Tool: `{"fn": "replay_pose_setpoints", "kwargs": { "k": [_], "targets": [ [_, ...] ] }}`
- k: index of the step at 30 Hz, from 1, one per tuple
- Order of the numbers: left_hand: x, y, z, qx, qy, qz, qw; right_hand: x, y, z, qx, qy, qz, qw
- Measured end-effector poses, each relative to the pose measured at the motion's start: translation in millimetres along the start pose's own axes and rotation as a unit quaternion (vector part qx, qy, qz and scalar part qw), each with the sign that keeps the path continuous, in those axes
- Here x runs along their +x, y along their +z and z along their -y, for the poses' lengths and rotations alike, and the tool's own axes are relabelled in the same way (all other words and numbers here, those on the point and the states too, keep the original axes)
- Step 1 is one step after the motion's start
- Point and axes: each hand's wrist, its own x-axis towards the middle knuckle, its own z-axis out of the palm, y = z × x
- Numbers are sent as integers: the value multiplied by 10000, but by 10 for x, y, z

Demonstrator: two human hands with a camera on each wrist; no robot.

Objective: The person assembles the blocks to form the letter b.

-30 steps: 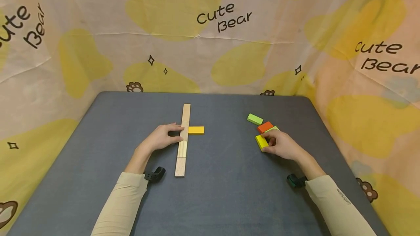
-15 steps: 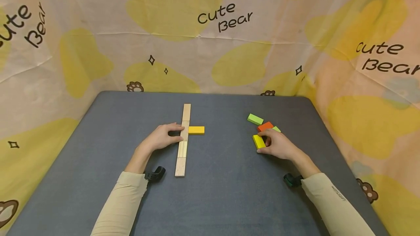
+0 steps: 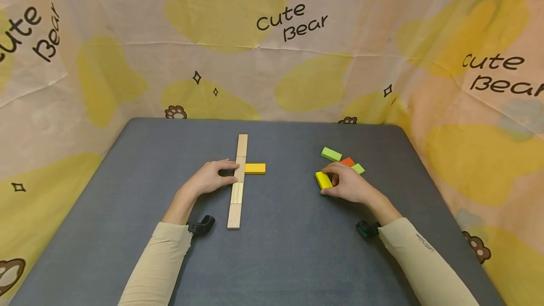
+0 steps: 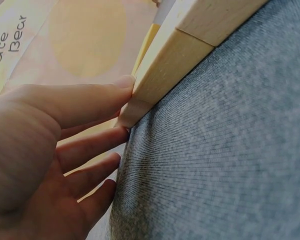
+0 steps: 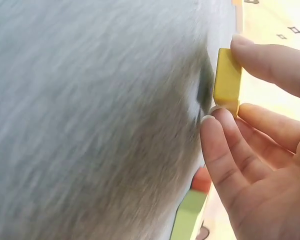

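Observation:
Plain wooden blocks lie end to end in a straight row, left of the table's middle. My left hand rests its thumb and fingertips against the left side of this row; in the left wrist view the thumb touches the pale wooden blocks, and the other fingers are spread. A deeper yellow block butts against the row's right side at a right angle. Further right, my right hand pinches a bright yellow block between thumb and fingers, its long face showing in the right wrist view.
Behind the right hand lie a green block, a red-orange block partly hidden by the hand, and a second green block. The grey table is enclosed by a printed cloth at the back and sides.
My right hand has carried the bright yellow block leftward, away from the red-orange and green blocks, uncovering more of the nearer green one. The left hand has stayed put against the row.

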Motion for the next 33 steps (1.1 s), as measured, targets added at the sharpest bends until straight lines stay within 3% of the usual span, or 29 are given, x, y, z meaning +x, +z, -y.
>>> {"fn": "replay_pose_setpoints", "kwargs": {
  "k": [10, 33],
  "targets": [
    [-10, -2, -11, -27, 52, 7, 10000, 165, 100, 169, 38, -235, -47, 9997],
    [-8, 7, -8, -51, 33, 3, 10000, 537, 313, 511, 140, -310, 20, 9994]
  ]
}}
